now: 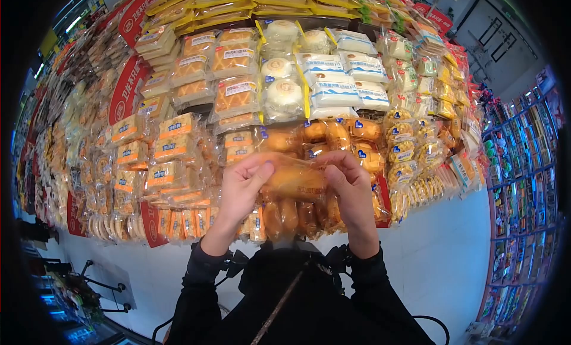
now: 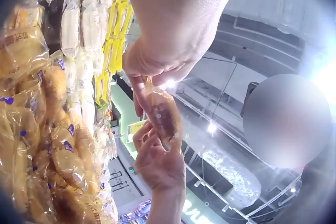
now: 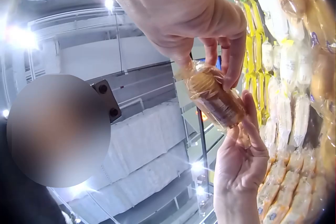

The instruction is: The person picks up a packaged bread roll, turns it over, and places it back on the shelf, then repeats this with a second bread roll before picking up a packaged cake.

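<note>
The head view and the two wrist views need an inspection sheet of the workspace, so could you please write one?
Surface: mostly hidden beneath packaged baked goods.
Job's things: one wrapped bread, held above similar packets.
Clutter: closely packed rows and stacks, with red signs among them.
Grip: left hand and right hand pinch opposite ends of the wrapped bread.
Cables: dark, cable-like loop near the head view's lower edge; its ends are unclear.
Surroundings: stocked shelves to the right; ceiling lights overhead.

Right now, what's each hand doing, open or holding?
Left hand: holding one end of a wrapped bread.
Right hand: holding the same bread's other end.
</note>
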Available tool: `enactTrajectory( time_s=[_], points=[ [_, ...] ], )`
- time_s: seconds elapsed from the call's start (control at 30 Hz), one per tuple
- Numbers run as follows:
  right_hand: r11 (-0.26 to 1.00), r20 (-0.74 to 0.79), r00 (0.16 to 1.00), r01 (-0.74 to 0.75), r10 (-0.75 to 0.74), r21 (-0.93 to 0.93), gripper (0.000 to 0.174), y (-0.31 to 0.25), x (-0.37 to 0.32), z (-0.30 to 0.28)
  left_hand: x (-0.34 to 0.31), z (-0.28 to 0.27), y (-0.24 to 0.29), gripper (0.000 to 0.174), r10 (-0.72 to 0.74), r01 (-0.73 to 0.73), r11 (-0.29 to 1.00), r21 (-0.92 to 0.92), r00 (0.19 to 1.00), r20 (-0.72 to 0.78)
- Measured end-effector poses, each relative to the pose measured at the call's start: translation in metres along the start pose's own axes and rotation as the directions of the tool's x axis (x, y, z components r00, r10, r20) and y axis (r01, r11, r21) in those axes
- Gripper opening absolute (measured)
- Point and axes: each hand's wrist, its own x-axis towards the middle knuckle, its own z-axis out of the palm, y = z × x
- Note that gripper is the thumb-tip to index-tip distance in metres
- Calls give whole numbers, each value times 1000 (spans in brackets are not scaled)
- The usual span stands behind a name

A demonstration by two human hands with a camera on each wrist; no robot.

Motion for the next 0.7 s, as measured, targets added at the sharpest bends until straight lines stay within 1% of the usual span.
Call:
enactTrajectory(
  time_s=[0.03,0.1,0.13,0.2,0.33,0.43,0.5,0.6,0.7],
  points=[
    [999,-5,999,-37,37,34,17,0,1,-1,-2,2,3,24,10,-10,1000,-2,1000,-26],
    [989,-10,994,-110,112,103,19,2,4,-4,-6,4,8,24,64,-60,995,73,997,-47],
    [989,7,995,-104,104,102,21,5,5,-6,-8,5,10,24,91,-84,990,111,994,-56],
    [990,45,995,-92,88,103,25,10,8,-9,-11,8,13,24,91,-84,991,108,994,-64],
    [988,32,997,-72,68,137,22,12,9,-8,-11,9,12,24,111,-104,989,108,992,-61],
    [986,13,997,-71,70,154,17,10,8,-6,-8,9,8,23,100,-91,990,111,991,-87],
    [987,14,996,-89,88,132,15,8,6,-7,-3,1,0,23,30,-23,995,96,997,-66],
    [998,-34,999,-36,37,54,13,16,7,-7,2,-2,-3,23,-36,38,997,69,999,-31],
    [997,-38,999,-12,15,81,13,19,8,-8,5,-4,-10,23,-38,38,998,41,999,-2]
  ],
)
